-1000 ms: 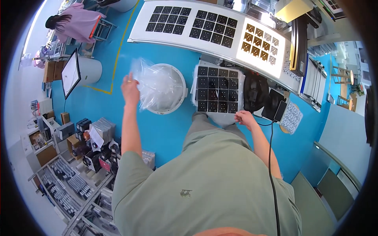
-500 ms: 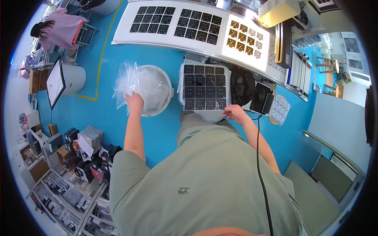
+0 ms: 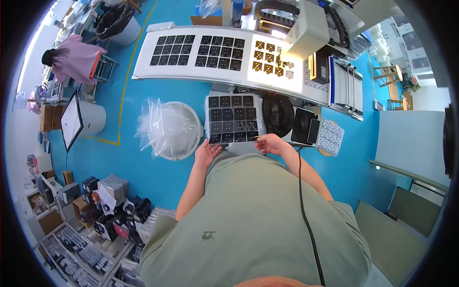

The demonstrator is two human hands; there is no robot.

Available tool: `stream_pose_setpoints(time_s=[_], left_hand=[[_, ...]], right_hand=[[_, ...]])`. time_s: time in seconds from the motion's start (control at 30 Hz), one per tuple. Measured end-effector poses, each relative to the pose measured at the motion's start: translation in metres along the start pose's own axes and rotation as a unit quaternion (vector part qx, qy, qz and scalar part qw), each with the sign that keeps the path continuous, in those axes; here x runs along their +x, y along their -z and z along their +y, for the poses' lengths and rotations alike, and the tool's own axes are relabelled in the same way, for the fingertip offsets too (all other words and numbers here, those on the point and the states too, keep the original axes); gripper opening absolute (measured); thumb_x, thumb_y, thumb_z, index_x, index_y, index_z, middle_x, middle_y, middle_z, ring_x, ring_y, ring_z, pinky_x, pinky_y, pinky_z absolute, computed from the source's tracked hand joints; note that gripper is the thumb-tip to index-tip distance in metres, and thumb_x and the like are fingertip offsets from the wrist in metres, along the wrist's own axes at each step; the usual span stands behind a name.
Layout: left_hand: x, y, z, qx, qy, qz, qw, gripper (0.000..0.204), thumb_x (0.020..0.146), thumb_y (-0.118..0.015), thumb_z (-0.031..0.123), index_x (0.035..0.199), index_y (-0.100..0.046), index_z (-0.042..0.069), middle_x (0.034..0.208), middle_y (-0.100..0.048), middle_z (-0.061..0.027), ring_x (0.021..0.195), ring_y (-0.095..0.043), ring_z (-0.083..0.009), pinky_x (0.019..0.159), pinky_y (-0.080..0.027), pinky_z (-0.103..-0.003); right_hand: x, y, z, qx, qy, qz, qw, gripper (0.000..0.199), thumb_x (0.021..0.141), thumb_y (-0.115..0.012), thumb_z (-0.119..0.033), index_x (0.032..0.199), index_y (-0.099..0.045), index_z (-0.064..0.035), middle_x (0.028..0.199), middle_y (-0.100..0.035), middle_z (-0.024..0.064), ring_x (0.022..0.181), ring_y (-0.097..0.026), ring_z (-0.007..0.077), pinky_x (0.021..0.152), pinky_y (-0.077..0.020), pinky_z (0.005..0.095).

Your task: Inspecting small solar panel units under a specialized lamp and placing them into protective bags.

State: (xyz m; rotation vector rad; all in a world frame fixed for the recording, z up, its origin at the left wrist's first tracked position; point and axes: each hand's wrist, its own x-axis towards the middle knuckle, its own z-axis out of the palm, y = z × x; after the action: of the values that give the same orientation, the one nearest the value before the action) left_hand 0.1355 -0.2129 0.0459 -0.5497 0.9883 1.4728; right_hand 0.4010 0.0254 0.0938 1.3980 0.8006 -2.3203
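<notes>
A sheet of black squares with small white dots (image 3: 233, 120), laid out in rows within a pale border, lies just in front of my body. Its near left corner is at my left hand (image 3: 207, 154), thumb up along the edge and fingers reaching under the near side. At the near right corner, my right hand (image 3: 272, 144) pinches the edge between thumb and fingers. To the left, crumpled clear plastic film (image 3: 160, 126) fills and overhangs a round white bin (image 3: 197, 125). What lies under the sheet is mostly hidden.
Beyond the sheet runs a long white table (image 3: 143, 71) bearing groups of black squares, its right part brightly lit under a pale machine head (image 3: 308, 31). A black round object (image 3: 278, 115) and a phone (image 3: 313, 130) sit to the right. A cable (image 3: 306, 210) crosses my shirt.
My left hand has let go of the plastic film over the bin and moved right to the sheet's near left corner. My right hand stays at the right corner. The view has shifted.
</notes>
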Motion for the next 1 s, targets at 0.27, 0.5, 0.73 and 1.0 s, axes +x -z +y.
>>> stream_pose_setpoints(time_s=[0.27,0.5,0.73,1.0], left_hand=[[0.016,-0.005,-0.003,0.042,-0.048,0.032,0.997,0.029,0.107,-0.041,0.022,0.121,-0.057,0.001,0.114,-0.068,-0.0156,0.103,-0.067,-0.0306,0.09,-0.057,-0.047],[0.012,-0.031,0.011,0.069,-0.104,0.022,0.992,0.027,0.106,-0.042,0.02,0.116,-0.058,0.002,0.109,-0.069,-0.0124,0.098,-0.068,-0.0288,0.089,-0.057,-0.046],[-0.014,-0.088,0.024,0.107,-0.148,-0.002,0.983,0.025,0.104,-0.046,0.02,0.113,-0.061,0.002,0.106,-0.071,-0.0109,0.092,-0.07,-0.0251,0.08,-0.059,-0.042],[-0.051,-0.138,0.04,0.185,-0.285,-0.02,0.94,0.029,0.103,-0.052,0.019,0.117,-0.066,-0.003,0.104,-0.073,-0.0104,0.091,-0.071,-0.0182,0.079,-0.058,-0.033]], right_hand=[[0.002,0.003,0.007,-0.107,0.01,0.002,0.994,0.029,0.1,-0.061,-0.031,0.111,-0.068,-0.0052,0.096,-0.07,0.0062,0.091,-0.066,0.0197,0.078,-0.0499,0.0356],[-0.005,0.019,0.011,-0.132,0.058,0.025,0.989,0.048,0.095,-0.067,-0.049,0.115,-0.068,-0.0051,0.107,-0.068,0.0086,0.098,-0.063,0.0206,0.084,-0.0503,0.0365],[-0.012,0.038,0.013,-0.082,0.107,0.039,0.99,0.045,0.095,-0.067,-0.05,0.111,-0.067,-0.0082,0.092,-0.066,0.0025,0.085,-0.063,0.0149,0.072,-0.0485,0.0304],[-0.026,0.073,0.028,-0.038,0.105,0.094,0.989,0.051,0.094,-0.066,-0.055,0.11,-0.066,-0.0062,0.09,-0.066,0.0042,0.081,-0.064,0.0165,0.072,-0.0497,0.032]])
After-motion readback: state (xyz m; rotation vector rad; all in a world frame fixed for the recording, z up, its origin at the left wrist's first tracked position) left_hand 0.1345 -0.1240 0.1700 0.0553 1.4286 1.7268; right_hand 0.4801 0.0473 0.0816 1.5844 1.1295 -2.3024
